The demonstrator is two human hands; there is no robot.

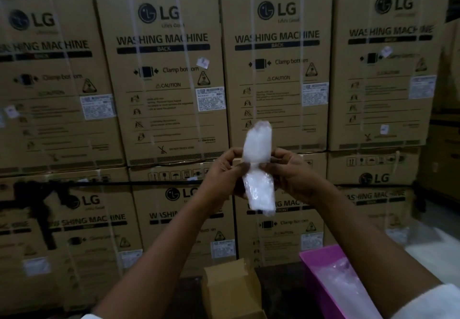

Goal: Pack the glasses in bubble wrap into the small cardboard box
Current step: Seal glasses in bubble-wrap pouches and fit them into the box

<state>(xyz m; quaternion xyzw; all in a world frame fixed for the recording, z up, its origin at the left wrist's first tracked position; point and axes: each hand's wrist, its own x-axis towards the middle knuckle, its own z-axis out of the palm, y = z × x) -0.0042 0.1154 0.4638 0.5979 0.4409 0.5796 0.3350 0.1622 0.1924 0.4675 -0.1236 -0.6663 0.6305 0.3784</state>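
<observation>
Left hand (225, 171) and right hand (288, 169) pinch bubble-wrapped glasses (258, 166) at mid-length, frame centre | bundle's long axis upright | small cardboard box (231, 286) open, well below at bottom centre, slightly nearer left hand

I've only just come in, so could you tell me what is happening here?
A person is holding a bubble-wrapped bundle upright in the air, left hand and right hand pinching it at the middle. It is not yet packed: the small cardboard box stands open below, beside a pink tray holding more clear wrap. Stacked washing machine cartons fill the background.
</observation>
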